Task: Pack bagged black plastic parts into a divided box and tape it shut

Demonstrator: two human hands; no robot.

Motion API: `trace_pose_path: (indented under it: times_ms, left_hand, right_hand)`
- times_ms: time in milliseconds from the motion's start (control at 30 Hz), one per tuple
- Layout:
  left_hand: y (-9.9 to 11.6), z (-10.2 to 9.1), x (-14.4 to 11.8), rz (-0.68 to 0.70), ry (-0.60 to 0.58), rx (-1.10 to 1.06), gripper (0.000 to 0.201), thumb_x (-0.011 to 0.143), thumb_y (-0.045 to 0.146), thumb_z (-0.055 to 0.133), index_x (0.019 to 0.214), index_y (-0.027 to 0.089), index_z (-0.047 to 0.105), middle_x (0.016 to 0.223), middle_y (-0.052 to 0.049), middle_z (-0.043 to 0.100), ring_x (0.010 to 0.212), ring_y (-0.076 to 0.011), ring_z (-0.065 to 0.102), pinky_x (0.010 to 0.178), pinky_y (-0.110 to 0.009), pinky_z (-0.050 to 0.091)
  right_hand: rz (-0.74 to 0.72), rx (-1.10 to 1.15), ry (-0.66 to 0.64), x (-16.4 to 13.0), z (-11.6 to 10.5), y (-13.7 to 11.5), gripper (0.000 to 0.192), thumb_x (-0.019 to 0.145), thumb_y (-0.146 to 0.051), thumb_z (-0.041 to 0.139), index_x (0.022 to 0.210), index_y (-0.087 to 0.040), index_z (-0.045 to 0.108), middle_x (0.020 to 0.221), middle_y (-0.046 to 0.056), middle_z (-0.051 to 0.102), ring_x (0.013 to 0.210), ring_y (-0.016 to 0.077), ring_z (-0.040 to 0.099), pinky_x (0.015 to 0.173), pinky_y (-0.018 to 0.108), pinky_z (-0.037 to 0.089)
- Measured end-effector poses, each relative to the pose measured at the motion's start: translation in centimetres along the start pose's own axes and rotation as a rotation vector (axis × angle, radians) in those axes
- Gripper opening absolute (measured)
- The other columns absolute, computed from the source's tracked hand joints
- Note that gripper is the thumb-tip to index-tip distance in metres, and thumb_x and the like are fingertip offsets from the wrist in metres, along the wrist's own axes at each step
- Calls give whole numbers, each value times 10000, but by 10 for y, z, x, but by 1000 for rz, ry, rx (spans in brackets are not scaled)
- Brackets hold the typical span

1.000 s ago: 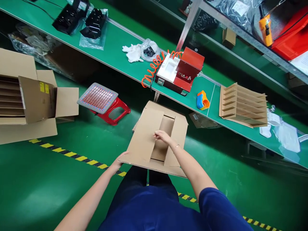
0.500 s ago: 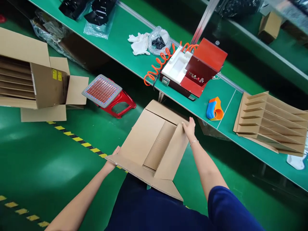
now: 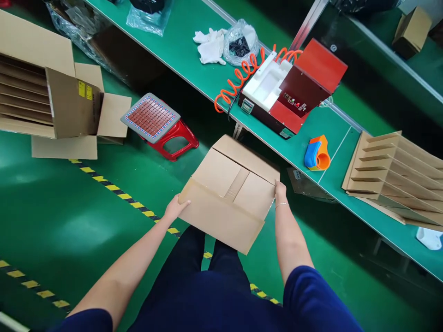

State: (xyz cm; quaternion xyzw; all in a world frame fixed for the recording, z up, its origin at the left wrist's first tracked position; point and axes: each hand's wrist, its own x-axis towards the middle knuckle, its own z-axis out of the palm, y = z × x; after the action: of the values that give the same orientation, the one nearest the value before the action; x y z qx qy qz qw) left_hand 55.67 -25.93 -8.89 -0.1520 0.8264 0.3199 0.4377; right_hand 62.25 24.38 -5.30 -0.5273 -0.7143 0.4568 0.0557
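A brown cardboard box (image 3: 221, 216) is held in front of my legs, with its flaps towards me. The near and far flaps lie out to the sides, while the two inner flaps are folded in with a narrow gap between them. My left hand (image 3: 176, 207) grips the box's left corner, its thumb on top of the near flap. At the right side, my right hand (image 3: 280, 190) is closed on the edge by the far flap. Some fingers of both hands are hidden beneath or behind the cardboard.
A red stool (image 3: 173, 140) with a patterned top stands left of the box. Further left lies an open carton (image 3: 74, 101) with dividers. On the green bench (image 3: 194, 76) are a red machine (image 3: 294, 94), a tape dispenser (image 3: 317, 153), white gloves (image 3: 210, 45) and cardboard dividers (image 3: 394, 173).
The near flap, which stuck up towards me, now lies folded outward. The inner flaps have come down closer together. Both hands have shifted their hold, the left thumb now over the flap.
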Motion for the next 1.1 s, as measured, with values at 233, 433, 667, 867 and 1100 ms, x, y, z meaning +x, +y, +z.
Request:
trace_pose_path:
  times_ms: [233,433,667,867,1100]
  left_hand:
    - [-50,-7,-24,-10,-48,-99,674,817,387,653,1415,143,462,1379,-175,621,1241,-299,615,1008,-402,518]
    - [-57,-7,-26,-10,-84,-114,698,814,402,651,1434,145,460,1401,-161,608,1269,-300,594,1043,-405,500]
    - [18,-15,-14,21,-42,28,780,875,537,527,1492,75,407,1456,-251,531,1374,-432,461,1164,-648,256]
    - [130,11,11,261,107,176,816,948,504,377,1597,70,140,1670,-187,162,1533,-357,166,1210,-631,153]
    - [152,41,28,203,230,318,829,939,485,409,1572,0,181,1596,-280,301,1456,-411,292,1167,-610,266]
  right_hand:
    - [-33,103,-65,-79,-26,16,449,812,-635,557,957,-213,606,1022,61,715,1001,209,666,925,410,534]
    - [-52,-160,-462,-121,-93,-7,410,758,-626,665,938,-273,770,1401,98,614,1430,325,419,1155,560,347]
    - [-42,-575,-704,-137,-65,-26,629,727,-537,756,1289,-265,683,1629,98,315,1535,356,177,1231,574,137]
    - [-61,-701,-487,-109,-49,-52,572,833,-456,691,1377,-307,596,1467,128,548,1422,416,397,1145,706,221]
    - [-253,-574,-25,77,-94,-150,868,897,-514,517,1551,-26,221,1484,282,449,1432,391,382,1201,567,259]
